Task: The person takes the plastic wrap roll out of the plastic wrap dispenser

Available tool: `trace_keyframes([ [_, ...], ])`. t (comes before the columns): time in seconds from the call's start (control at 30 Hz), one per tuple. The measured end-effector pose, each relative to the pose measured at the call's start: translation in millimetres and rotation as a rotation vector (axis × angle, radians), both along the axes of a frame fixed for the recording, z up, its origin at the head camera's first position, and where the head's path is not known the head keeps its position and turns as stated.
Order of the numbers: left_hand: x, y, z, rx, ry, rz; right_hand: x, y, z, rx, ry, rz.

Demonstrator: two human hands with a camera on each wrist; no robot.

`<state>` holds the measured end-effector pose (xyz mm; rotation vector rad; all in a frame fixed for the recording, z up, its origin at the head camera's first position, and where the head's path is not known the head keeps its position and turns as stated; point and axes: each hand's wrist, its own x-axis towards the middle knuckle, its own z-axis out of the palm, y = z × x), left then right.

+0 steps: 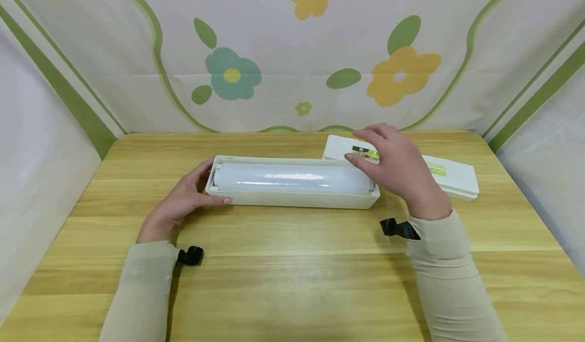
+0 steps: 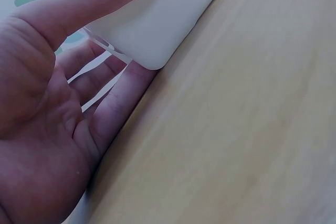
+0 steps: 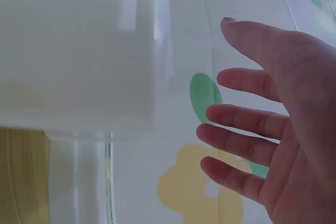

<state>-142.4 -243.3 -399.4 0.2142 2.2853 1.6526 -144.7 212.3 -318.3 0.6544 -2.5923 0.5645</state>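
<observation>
A long white box (image 1: 292, 200) lies lengthwise on the table, its top off. Inside it sits a shiny roll of cling film (image 1: 292, 178). My left hand (image 1: 180, 202) holds the box's left end, thumb along the front wall and fingers around the far side. In the left wrist view the fingers (image 2: 123, 95) reach under and behind the box corner. My right hand (image 1: 397, 161) hovers by the box's right end, fingers apart and holding nothing. The right wrist view shows its spread fingers (image 3: 247, 119) beside the white box wall (image 3: 79, 51).
Behind the right hand lies a white lid (image 1: 454, 178) with a green label, partly hidden by that hand. A wooden table (image 1: 292, 281) spans the view. Beyond its back edge hangs a flowered cloth (image 1: 283, 42), with white cloth at both sides.
</observation>
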Motion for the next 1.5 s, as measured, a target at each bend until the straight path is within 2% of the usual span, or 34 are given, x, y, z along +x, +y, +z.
trace_keyframes([
  [0.23, -1.1, 1.5, 1.6, 0.003, 0.005, 0.000, 1.8, -13, -4.4, 0.033, -0.014, 0.026],
  [0.5, -0.1, 0.5, 1.5, 0.003, 0.000, 0.005, 3.0, -29, -9.7, 0.076, 0.007, 0.017],
  [0.73, -3.9, 3.5, 0.9, -0.002, 0.006, -0.003, 5.5, -38, -11.9, 0.141, -0.011, 0.026],
  [1.13, 2.0, 0.8, 2.2, -0.043, 0.028, 0.000, 9.9, -48, -18.6, 0.154, 0.028, 0.059],
  [1.37, 1.5, 1.1, -0.3, -0.027, 0.026, -0.004, 11.2, -53, -20.3, 0.161, -0.002, 0.113],
  [1.5, 1.1, 2.8, -0.9, -0.022, 0.026, 0.001, 10.6, -55, -23.4, 0.184, -0.003, 0.118],
])
